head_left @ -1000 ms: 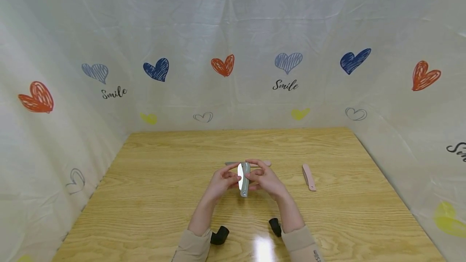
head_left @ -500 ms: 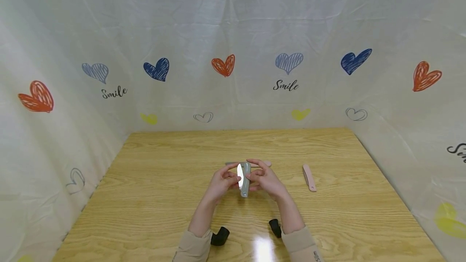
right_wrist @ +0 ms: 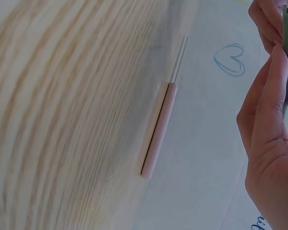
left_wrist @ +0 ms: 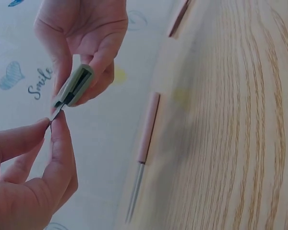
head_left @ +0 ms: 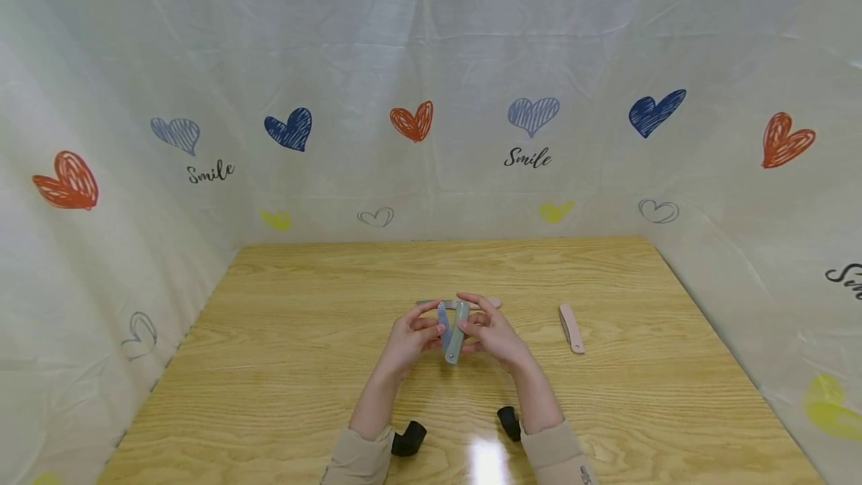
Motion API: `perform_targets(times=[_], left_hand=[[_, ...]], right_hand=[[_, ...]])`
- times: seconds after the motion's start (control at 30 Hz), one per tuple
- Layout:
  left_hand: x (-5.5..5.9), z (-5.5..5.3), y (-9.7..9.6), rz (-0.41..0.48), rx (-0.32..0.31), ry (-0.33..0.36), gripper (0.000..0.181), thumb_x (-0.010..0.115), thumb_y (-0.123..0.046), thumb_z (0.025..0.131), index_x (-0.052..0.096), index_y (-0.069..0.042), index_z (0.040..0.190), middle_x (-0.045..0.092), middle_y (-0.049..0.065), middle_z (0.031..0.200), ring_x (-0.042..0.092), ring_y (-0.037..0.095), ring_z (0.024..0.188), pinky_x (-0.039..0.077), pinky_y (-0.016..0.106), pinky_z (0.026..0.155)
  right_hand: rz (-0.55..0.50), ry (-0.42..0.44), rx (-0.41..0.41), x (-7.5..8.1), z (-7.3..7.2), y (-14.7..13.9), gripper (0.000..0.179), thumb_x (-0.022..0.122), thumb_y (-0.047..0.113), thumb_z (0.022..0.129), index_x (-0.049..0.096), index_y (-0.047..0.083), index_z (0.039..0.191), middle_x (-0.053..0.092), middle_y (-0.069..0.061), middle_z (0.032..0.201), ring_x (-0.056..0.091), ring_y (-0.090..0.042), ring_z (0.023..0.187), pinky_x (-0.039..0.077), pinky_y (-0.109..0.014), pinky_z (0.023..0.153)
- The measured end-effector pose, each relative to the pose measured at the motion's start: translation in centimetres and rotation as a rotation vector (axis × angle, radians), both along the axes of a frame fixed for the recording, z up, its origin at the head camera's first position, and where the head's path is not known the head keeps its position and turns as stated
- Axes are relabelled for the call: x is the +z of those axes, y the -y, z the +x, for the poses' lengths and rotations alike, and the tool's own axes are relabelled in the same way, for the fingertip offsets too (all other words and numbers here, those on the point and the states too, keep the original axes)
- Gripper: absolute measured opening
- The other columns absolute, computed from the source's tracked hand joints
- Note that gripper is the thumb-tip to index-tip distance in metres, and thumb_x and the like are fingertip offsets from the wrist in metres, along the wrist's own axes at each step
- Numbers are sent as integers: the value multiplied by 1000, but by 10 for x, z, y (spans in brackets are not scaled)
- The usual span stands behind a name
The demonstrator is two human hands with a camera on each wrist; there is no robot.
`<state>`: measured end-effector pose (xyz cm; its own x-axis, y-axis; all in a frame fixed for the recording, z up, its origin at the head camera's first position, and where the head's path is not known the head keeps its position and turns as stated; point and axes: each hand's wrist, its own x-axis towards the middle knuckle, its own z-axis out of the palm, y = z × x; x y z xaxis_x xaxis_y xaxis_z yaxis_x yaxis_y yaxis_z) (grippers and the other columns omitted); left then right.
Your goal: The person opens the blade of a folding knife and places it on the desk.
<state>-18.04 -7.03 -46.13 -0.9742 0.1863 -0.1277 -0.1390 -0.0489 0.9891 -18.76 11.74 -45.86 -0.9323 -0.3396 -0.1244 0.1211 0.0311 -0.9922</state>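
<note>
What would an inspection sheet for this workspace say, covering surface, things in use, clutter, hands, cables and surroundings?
Surface: wood-grain table, glare patch near the front.
In use: green-handled folding knife, blade partly out.
Clutter: opened pink-handled knife beyond the hands; pink knife, apparently folded, to the right; two black pieces by the sleeves, perhaps worn.
Hands: left hand pinches the blade; right hand holds the handle.
Cables: nothing seen.
Surroundings: heart-printed white sheeting.

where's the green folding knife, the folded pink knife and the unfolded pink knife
Green folding knife [head_left: 457,333], head view: middle of its handle.
Folded pink knife [head_left: 572,328], head view: middle of its handle.
Unfolded pink knife [right_wrist: 166,110], right wrist view: handle, toward blade.
</note>
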Motion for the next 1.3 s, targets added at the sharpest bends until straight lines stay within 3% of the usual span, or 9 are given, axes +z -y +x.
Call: perform_targets(times=[0.47, 0.87, 1.03, 1.3], left_hand=[[2, -1, -5, 42, 107, -6, 49, 60, 5, 93, 48, 4, 140, 64, 5, 84, 68, 15, 76, 59, 45, 78], [0, -1, -10, 89, 290, -39, 49, 61, 9, 91, 51, 2, 138, 62, 6, 84, 67, 14, 78, 61, 33, 67], [1, -1, -13, 134, 353, -32, 49, 61, 9, 91, 51, 1, 139, 60, 5, 82, 67, 14, 77, 61, 31, 66], [-1, -1, -17, 234, 423, -26, 51, 59, 12, 90, 48, 3, 140, 56, 1, 79, 66, 11, 76, 60, 30, 66]], right_hand=[[-32, 20, -92, 0, 0, -5, 51, 55, 3, 98, 37, 7, 146, 60, -12, 97, 65, -21, 84, 57, -51, 82], [-165, 43, -249, -1, 1, -2, 47, 51, -6, 97, 39, 4, 141, 61, -15, 98, 67, -21, 84, 59, -41, 80], [-202, 35, -303, -3, 1, 0, 46, 51, -5, 97, 36, 3, 140, 62, -13, 95, 66, -20, 85, 60, -33, 74], [-271, 49, -363, -4, 1, 2, 47, 50, -5, 97, 33, 3, 140, 63, -10, 95, 66, -23, 86, 60, -31, 74]])
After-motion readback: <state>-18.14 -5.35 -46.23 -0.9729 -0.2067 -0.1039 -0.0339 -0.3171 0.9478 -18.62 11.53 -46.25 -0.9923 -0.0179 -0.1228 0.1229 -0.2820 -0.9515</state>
